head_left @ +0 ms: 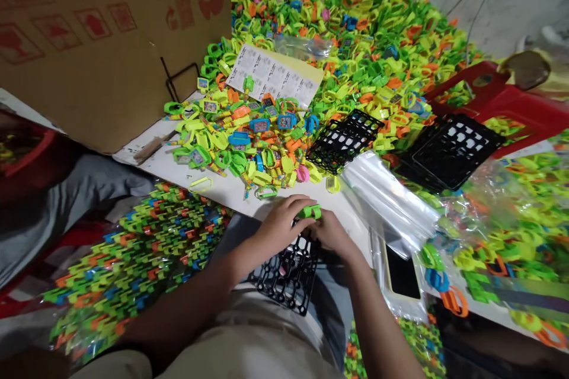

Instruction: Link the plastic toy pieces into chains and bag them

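Note:
A bright green plastic piece (310, 212) is held over the table's front edge, at the upper end of a black plastic grid (288, 281) that rests on the lap. The fingers of my left hand (284, 219) are closed round the green piece from the left. My right hand (329, 230) meets it from the right, with fingers bent and partly hidden behind the piece and the grid's top. Just beyond the hands lie small toy watches (260, 125) in green, yellow, blue and orange, and one pink piece (303, 173).
A cardboard box (111, 41) stands at the left. Behind is a large heap of coloured pieces (377, 47) with a sticker sheet (275, 76). Black grids (453, 151), clear bags (389, 201) and a phone (402, 272) lie right. Filled bags (146, 254) are lower left.

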`<state>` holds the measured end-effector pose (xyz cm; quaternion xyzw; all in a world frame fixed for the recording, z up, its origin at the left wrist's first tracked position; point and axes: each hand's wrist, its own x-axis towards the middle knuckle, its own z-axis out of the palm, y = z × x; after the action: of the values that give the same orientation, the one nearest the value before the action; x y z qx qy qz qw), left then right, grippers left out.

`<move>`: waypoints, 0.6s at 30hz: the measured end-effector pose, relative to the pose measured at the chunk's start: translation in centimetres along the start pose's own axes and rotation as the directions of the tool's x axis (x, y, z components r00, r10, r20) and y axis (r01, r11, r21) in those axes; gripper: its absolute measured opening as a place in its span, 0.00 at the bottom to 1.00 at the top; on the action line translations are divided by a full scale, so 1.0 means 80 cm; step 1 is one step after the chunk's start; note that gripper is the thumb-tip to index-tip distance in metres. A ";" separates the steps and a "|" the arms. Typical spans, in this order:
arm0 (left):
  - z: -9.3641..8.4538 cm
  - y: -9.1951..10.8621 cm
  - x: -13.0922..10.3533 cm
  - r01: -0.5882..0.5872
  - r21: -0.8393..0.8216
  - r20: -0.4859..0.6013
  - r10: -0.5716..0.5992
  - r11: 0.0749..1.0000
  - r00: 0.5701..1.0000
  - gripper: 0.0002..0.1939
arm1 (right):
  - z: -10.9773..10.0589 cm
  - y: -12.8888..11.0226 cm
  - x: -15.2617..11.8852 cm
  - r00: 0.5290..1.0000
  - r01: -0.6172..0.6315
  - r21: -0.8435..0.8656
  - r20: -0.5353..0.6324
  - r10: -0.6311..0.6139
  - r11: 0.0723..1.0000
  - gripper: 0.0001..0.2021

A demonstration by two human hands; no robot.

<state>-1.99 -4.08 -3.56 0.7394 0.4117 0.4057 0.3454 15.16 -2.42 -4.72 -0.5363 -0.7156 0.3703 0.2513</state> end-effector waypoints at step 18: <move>0.023 0.008 -0.024 -0.024 0.234 -0.114 0.052 0.972 0.992 0.18 | 0.000 0.026 0.112 0.926 0.375 -0.406 0.194 -0.323 0.833 0.25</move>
<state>-0.83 -6.36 -4.43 0.7569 0.4620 0.4048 0.2233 13.71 6.42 -6.70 -0.4162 -0.8794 0.1794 0.1459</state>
